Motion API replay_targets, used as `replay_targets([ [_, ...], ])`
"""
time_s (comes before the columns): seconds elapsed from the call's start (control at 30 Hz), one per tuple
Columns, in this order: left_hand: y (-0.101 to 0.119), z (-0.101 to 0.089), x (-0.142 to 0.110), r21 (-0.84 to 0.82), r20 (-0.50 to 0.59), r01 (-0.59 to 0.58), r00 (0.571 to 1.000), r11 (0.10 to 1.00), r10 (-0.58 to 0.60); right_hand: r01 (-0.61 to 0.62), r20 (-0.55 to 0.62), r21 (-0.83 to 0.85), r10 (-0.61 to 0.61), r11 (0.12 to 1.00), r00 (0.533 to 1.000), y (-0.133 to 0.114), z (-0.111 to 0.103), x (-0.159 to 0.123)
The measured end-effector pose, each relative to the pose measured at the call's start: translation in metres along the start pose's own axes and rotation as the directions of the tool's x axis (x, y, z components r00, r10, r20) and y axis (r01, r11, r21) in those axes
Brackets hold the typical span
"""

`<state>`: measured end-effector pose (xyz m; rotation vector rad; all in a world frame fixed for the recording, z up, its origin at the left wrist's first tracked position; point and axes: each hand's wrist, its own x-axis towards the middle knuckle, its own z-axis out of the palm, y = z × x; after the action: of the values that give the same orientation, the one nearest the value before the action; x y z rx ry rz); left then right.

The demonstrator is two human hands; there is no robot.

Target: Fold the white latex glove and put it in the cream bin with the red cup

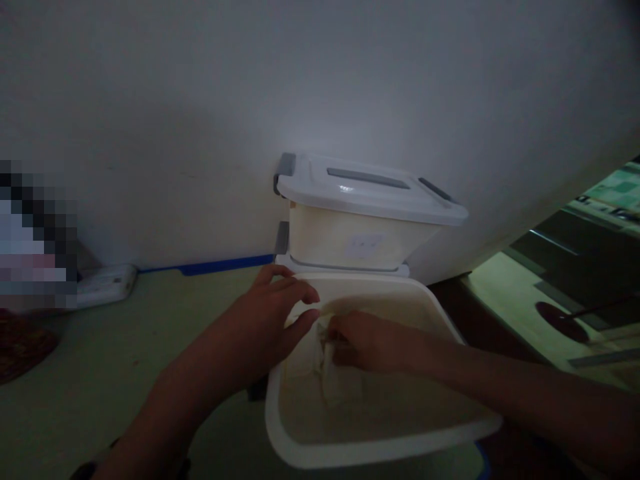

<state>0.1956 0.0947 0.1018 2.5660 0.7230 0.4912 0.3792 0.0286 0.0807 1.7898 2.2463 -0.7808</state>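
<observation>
Behind everything in the head view was a plain pale wall (175,147), with a white plastic box with a grey-striped lid (320,230) by it. One crumpled, thin white thing (329,367) sat inside an open white plastic tub (350,455). It looked light, soft and easy to tear, so its top edge seemed best for a gentle pinch. The left hand (275,317) had fingers apart; the right hand (355,340) curled its fingers beside it, grip unclear.

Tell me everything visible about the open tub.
The tub is white to cream, looks like plastic, with rounded corners and a thick rim. Uncovered, it opens upward in front of a lidded box. A pale item inside is too dim to name. The right hand reaches inside; the left hand is over its left edge, contact unclear.
</observation>
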Motion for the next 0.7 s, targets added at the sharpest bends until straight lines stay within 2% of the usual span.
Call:
replay_targets([
  [0.07, 0.000, 0.000, 0.000, 0.005, 0.002, 0.003, 1.000, 1.000, -0.003, -0.092, -0.060, -0.108, 0.086, 0.990, 0.995, -0.006, -0.001, -0.009],
  [0.13, 0.001, -0.001, 0.001, 0.006, 0.007, 0.001, 1.000, 1.000, -0.001, -0.136, -0.136, -0.169, 0.114, 0.976, 0.984, -0.006, -0.004, -0.015],
  [0.23, 0.002, -0.001, 0.001, 0.013, 0.021, -0.001, 1.000, 1.000, 0.001, -0.122, -0.260, -0.176, 0.073, 0.977, 0.963, 0.001, -0.005, -0.016],
  [0.3, 0.002, -0.002, 0.001, 0.018, 0.020, -0.001, 1.000, 1.000, 0.001, -0.118, -0.293, -0.163, 0.066, 0.980, 0.954, 0.007, -0.002, -0.013],
  [0.47, 0.003, -0.001, 0.001, 0.005, 0.021, 0.013, 1.000, 1.000, -0.013, -0.087, -0.311, -0.067, 0.062, 0.994, 0.948, 0.017, 0.012, 0.003],
  [0.6, 0.002, -0.001, 0.000, -0.006, 0.015, -0.001, 1.000, 1.000, 0.002, -0.117, -0.330, 0.068, 0.133, 0.991, 0.935, 0.017, 0.009, 0.011],
  [0.63, 0.001, -0.001, 0.000, -0.008, 0.014, -0.008, 1.000, 1.000, 0.008, -0.136, -0.306, 0.132, 0.170, 0.982, 0.937, 0.017, 0.006, 0.012],
  [0.7, 0.000, 0.000, 0.000, -0.011, 0.011, -0.014, 1.000, 1.000, 0.014, -0.199, -0.168, 0.322, 0.262, 0.926, 0.950, 0.014, 0.001, 0.012],
])
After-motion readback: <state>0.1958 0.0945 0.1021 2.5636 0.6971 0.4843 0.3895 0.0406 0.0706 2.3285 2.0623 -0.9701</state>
